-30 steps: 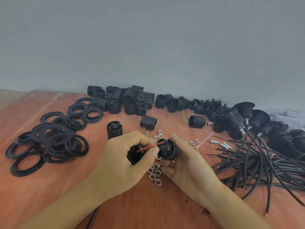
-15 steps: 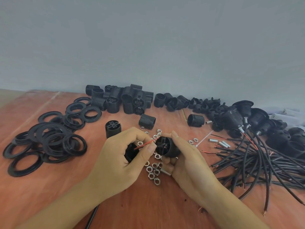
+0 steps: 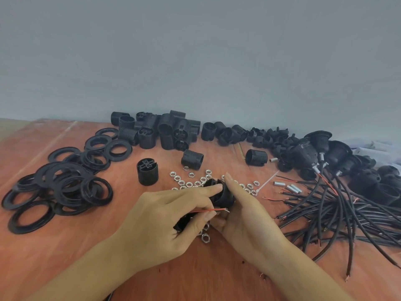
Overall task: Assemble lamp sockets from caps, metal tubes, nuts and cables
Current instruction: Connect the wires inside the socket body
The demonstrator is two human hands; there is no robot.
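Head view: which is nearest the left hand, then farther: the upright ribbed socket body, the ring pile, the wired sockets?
1. Upright ribbed socket body, just beyond the left hand.
2. Ring pile, off to its left.
3. Wired sockets, far right by the wall.

Plain grey-blue wall point(image 3: 195, 51) behind reddish-brown wooden table point(image 3: 206, 279); even, soft light.

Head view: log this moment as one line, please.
left hand: pinches red wire, index on socket body | right hand: holds socket body | nuts: loose on table
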